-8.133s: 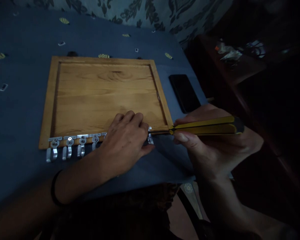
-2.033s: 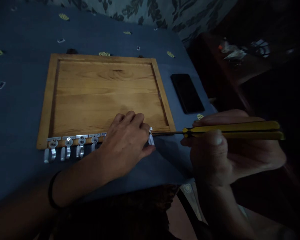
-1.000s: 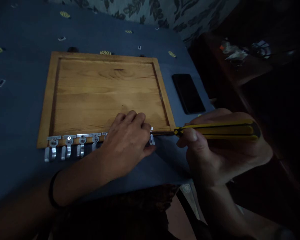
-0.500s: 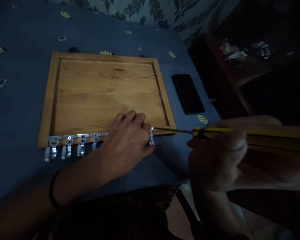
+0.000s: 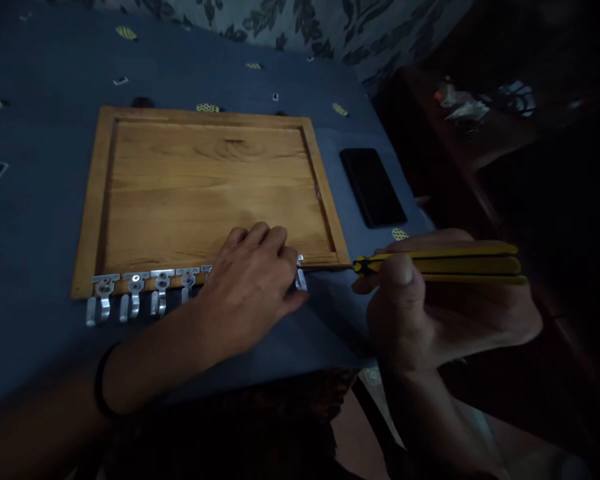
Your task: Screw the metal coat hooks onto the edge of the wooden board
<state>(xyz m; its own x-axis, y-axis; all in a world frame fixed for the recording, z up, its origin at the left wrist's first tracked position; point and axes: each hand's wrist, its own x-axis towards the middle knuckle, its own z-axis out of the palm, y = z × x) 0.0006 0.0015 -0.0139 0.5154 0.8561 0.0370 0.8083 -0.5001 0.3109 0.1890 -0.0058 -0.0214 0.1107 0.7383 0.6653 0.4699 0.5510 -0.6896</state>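
Note:
A wooden board [image 5: 205,193] with a raised frame lies flat on the blue cloth. A row of metal hooks [image 5: 135,293] is fixed along its near edge. My left hand [image 5: 250,287] rests palm down on that edge, pinching the rightmost hook [image 5: 301,277] against the wood. My right hand [image 5: 445,313] grips a yellow and black screwdriver [image 5: 440,261] held level. The thin shaft points left and its tip meets the rightmost hook beside my left fingers.
A black phone [image 5: 373,187] lies on the blue patterned cloth [image 5: 40,200] just right of the board. A dark wooden ledge with small bright scraps [image 5: 460,107] stands to the far right. The table's near edge drops off below my hands.
Half a second ago the screwdriver was drawn back right with its tip off the hook. It has since slid left and its tip is at the hook again. My left hand stayed put.

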